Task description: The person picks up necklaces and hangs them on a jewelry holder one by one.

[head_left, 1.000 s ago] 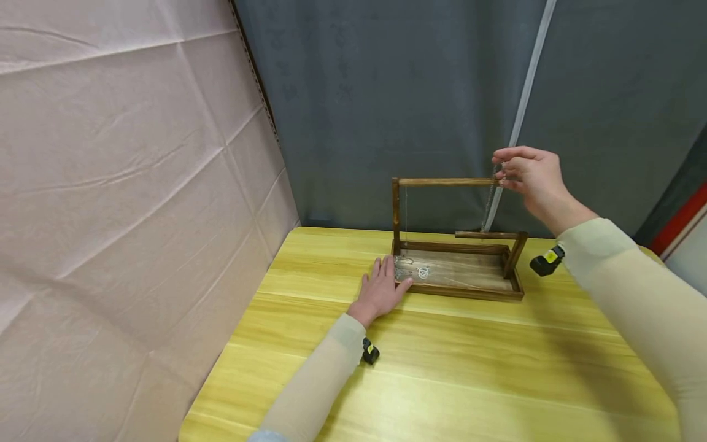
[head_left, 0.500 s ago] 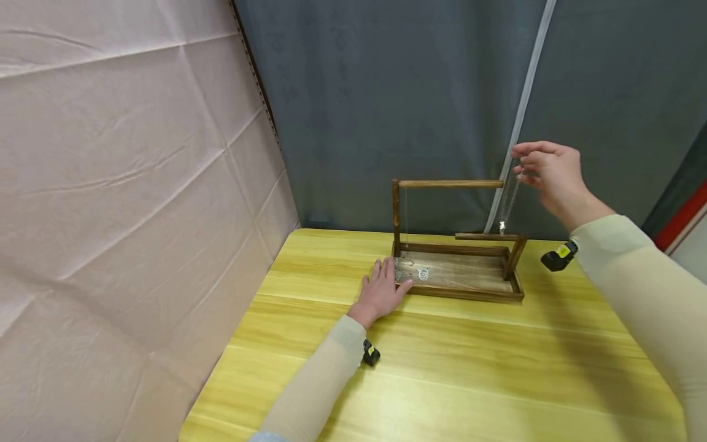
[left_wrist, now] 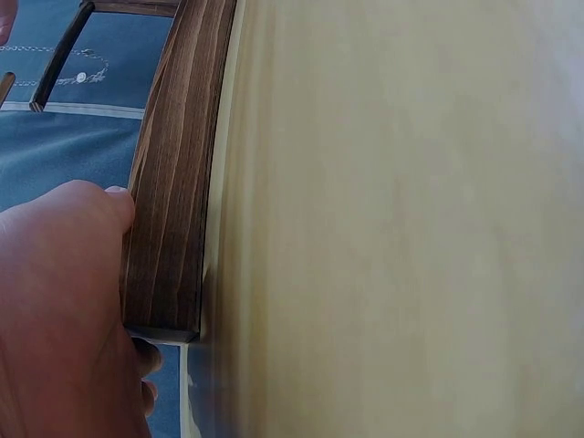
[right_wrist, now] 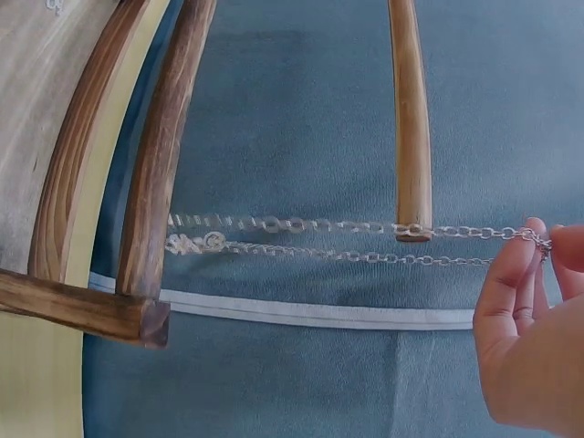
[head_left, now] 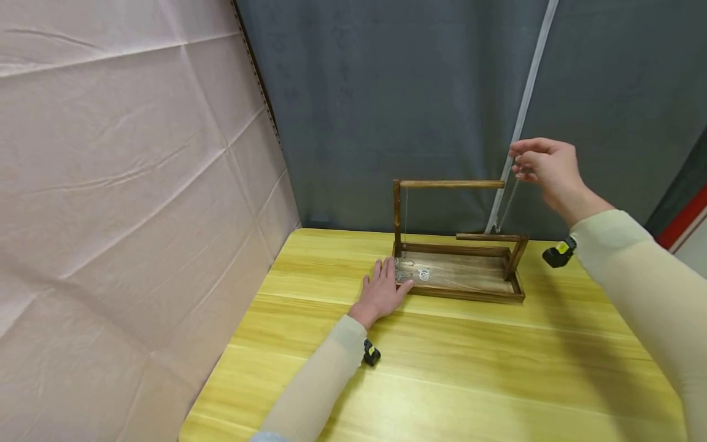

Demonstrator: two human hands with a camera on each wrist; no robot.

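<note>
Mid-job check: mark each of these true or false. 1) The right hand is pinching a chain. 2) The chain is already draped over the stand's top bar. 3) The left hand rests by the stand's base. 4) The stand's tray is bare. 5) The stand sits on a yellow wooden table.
1) True: the right hand pinches a thin chain.
2) False: the chain hangs from the fingers just past the free end of the top bar.
3) True: the left hand lies flat against the stand.
4) False: small silver jewellery lies in the tray.
5) True: the table.
</note>
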